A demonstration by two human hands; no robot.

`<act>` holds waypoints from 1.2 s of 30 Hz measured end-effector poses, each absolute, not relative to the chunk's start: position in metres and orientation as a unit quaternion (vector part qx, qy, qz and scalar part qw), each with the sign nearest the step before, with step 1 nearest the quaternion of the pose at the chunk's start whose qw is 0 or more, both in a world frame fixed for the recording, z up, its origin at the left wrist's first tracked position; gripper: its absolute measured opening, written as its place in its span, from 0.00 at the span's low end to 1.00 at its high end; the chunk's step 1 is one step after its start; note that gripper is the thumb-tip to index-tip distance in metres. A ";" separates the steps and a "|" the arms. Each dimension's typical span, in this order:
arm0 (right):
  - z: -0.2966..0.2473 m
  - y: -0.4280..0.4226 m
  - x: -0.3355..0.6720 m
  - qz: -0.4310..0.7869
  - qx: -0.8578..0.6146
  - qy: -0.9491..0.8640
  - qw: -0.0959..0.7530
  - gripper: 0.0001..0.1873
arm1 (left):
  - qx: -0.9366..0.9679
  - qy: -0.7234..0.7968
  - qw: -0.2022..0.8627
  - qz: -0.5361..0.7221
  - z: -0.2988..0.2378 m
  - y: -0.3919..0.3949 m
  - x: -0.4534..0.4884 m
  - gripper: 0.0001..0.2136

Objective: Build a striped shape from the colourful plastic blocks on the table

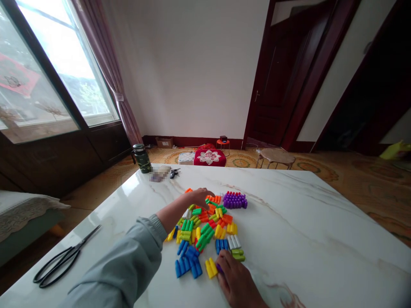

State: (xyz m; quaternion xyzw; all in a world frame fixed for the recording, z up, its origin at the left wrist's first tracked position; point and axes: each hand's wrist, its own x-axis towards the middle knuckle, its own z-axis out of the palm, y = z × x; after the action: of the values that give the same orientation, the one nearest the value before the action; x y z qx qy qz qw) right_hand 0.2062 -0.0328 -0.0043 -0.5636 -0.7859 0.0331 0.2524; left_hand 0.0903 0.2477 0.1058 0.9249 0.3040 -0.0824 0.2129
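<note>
A white, brown-veined bench (pixel 289 226) filled the foreground, with black-handled scissors (pixel 73 251) near its left edge and a dark patterned flask (pixel 141 158) and keys (pixel 174 173) at its far left corner. Beyond it were a pale wall (pixel 189 64), a dark red door (pixel 282 77), a round stool (pixel 276 156) on the patterned floor (pixel 242 160) and, to the left, a window (pixel 86 64) with a mauve curtain (pixel 105 64).

The pile of plastic blocks (pixel 205 235) lay on the bench between the two hands. The left hand (pixel 201 196) reached over its far side, fingers bent downward; whether they gripped or touched a piece could not be told. The right hand (pixel 236 276), at the near side, had its fingers closed on a purple block (pixel 219 268), just beside a yellow block (pixel 211 268).

The pile was a jumble of short, rounded tubes joined side by side, in blue, green, yellow, orange, red and white. A purple cluster (pixel 235 201), topped with red knobs, stood just beyond it, right of the left hand.
</note>
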 end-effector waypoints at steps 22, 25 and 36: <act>-0.001 -0.032 0.208 0.080 -0.560 -0.782 0.261 0.16 | 0.934 0.273 0.176 -0.152 0.082 0.258 0.133 0.51; -0.001 -0.032 0.208 0.080 -0.561 -0.783 0.254 0.16 | 0.938 0.255 0.164 -0.167 0.085 0.256 0.133 0.49; 0.002 -0.034 0.206 0.088 -0.567 -0.779 0.253 0.15 | 0.931 0.277 0.139 -0.191 0.081 0.244 0.139 0.43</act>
State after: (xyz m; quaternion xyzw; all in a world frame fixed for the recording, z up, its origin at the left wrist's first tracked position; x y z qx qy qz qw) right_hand 0.2063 -0.0338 0.0020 -0.5673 -0.7785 0.0884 0.2534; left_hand 0.1389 0.2441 0.0808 0.9312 0.2772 -0.1913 0.1393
